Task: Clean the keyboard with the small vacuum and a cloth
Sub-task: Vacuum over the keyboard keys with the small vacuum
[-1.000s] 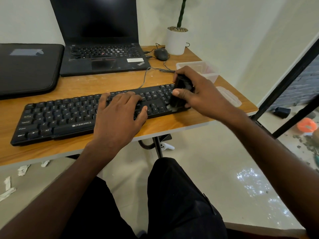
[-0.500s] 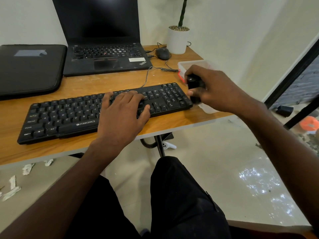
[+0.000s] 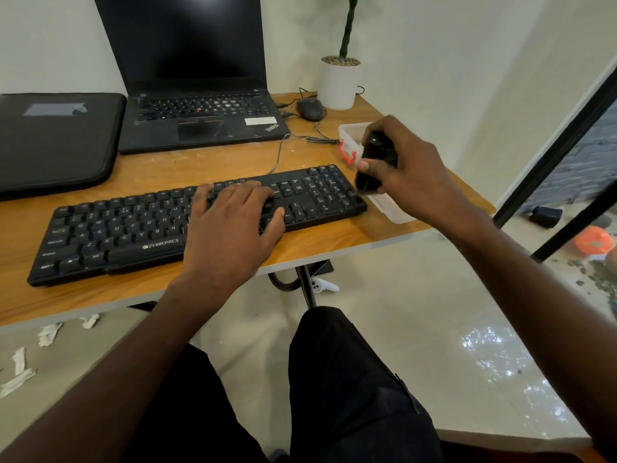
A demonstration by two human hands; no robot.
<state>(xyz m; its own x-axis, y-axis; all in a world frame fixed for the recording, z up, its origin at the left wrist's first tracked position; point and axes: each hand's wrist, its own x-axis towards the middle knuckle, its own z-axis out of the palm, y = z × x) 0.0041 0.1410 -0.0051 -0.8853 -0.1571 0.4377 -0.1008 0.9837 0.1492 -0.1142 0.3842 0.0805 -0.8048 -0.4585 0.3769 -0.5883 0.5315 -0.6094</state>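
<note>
The black keyboard (image 3: 187,225) lies slanted across the front of the wooden desk (image 3: 233,158), its cable running back toward the laptop (image 3: 197,105). The left hand (image 3: 230,225) rests flat on its right-centre keys, fingers straight and spread, palm down. The right hand (image 3: 407,172) is raised just beyond the keyboard's right end, fingers and thumb curled round the small black vacuum (image 3: 375,162), which it holds upright; the lower end looks to hang just above the number pad, though blur there makes contact hard to judge. Behind that hand sits a clear plastic box (image 3: 350,142) with a red clasp, and its lid (image 3: 394,208) lies flat on the desk near the keyboard's right edge. Further back are a dark mouse (image 3: 310,108) and a white plant pot (image 3: 339,83). A black laptop sleeve (image 3: 53,142) lies at the desk's left.
</note>
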